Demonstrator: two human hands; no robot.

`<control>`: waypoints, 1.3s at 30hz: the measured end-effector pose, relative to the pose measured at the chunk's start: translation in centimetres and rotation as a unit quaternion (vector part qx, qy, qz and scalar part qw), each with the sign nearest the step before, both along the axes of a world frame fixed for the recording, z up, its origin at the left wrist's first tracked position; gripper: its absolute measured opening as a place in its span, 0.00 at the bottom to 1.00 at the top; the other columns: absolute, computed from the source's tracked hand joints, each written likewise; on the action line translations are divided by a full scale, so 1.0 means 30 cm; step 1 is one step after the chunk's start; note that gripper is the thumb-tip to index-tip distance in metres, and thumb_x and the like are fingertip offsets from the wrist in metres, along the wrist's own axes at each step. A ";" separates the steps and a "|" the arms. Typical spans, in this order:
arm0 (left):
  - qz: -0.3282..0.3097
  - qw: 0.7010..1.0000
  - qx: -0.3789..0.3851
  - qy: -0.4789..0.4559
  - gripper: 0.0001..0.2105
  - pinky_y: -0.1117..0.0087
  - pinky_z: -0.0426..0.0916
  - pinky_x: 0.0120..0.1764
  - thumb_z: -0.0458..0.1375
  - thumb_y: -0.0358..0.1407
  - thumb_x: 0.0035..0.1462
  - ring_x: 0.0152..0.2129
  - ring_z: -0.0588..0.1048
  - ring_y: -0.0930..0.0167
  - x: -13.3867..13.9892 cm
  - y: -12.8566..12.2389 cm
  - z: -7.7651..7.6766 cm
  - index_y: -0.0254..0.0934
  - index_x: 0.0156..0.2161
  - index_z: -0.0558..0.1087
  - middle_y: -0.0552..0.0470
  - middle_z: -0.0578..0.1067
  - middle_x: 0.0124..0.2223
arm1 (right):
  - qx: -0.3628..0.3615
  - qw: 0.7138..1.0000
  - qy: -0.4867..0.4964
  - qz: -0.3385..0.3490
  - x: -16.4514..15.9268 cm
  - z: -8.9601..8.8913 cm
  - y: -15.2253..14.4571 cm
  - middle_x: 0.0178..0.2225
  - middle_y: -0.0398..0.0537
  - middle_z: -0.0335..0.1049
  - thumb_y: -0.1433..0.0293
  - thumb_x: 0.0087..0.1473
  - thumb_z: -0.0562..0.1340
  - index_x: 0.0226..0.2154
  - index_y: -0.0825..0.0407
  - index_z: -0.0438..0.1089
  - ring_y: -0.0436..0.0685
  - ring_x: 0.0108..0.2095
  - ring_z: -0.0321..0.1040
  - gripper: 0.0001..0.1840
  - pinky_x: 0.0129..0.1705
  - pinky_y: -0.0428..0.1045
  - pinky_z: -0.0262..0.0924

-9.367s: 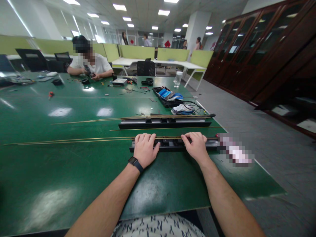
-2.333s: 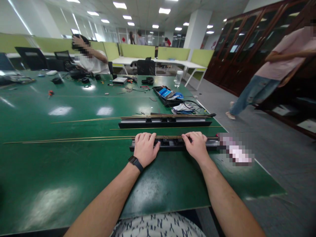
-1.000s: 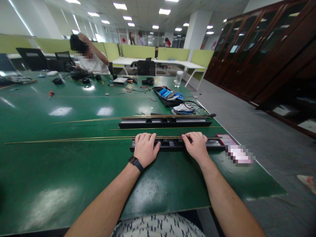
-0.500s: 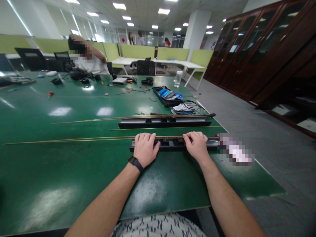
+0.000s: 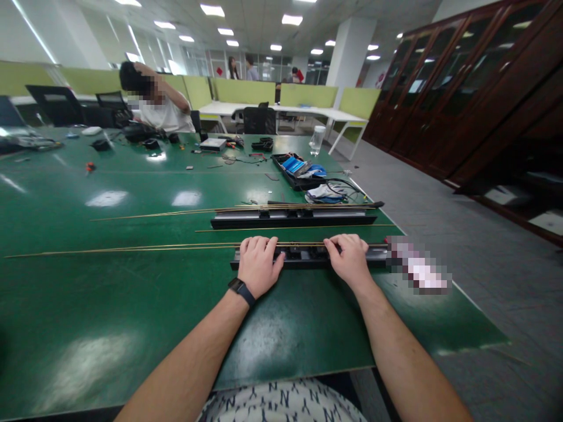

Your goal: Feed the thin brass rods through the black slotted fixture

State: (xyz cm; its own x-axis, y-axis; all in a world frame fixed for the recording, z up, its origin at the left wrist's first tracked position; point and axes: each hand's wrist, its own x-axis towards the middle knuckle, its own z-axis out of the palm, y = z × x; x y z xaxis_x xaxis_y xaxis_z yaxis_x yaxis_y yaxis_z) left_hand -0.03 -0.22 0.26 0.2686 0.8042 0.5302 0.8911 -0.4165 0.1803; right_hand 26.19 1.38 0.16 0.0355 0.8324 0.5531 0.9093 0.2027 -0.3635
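Note:
A black-and-silver metal rail (image 5: 303,264) lies crosswise on the green table in front of me. Thin brass-coloured rods (image 5: 132,250) run along its far side and stretch well out to the left. My left hand (image 5: 258,264), with a dark watch on the wrist, lies over the rail's left part, its fingers bent over the far edge and its thumb on the near side. Toward the rail's right part, my right hand (image 5: 349,258) pinches a brass rod between thumb and forefinger. The fingertips of both hands are partly hidden.
Behind lies a second rail (image 5: 292,221) with more brass rods, and a single rod (image 5: 272,228) in front of it. Farther back are a black tray (image 5: 299,176) with blue items, a glove (image 5: 328,192) and a clear jar (image 5: 317,140). A person (image 5: 162,111) sits across the table.
My right hand has shifted very slightly left along the rail, and the rods' far left end has edged left. My left hand stays in place.

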 end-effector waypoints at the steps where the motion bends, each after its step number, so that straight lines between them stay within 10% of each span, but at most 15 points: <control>1: -0.001 1.000 0.001 0.000 0.17 0.52 0.58 0.55 0.54 0.44 0.67 0.49 0.71 0.58 0.000 0.001 0.000 0.39 0.55 0.72 0.42 0.77 0.48 | 0.001 1.000 -0.001 0.000 0.001 -0.001 0.001 0.34 0.47 0.77 0.60 0.63 0.60 0.29 0.48 0.72 0.60 0.42 0.65 0.14 0.49 0.57 0.47; 39: 0.001 1.000 0.006 0.006 0.17 0.52 0.58 0.55 0.55 0.44 0.66 0.49 0.72 0.58 0.001 0.005 -0.004 0.39 0.55 0.72 0.43 0.77 0.47 | 0.011 1.000 -0.001 0.004 0.005 -0.003 0.001 0.33 0.46 0.77 0.58 0.63 0.60 0.29 0.48 0.73 0.60 0.42 0.64 0.15 0.49 0.57 0.46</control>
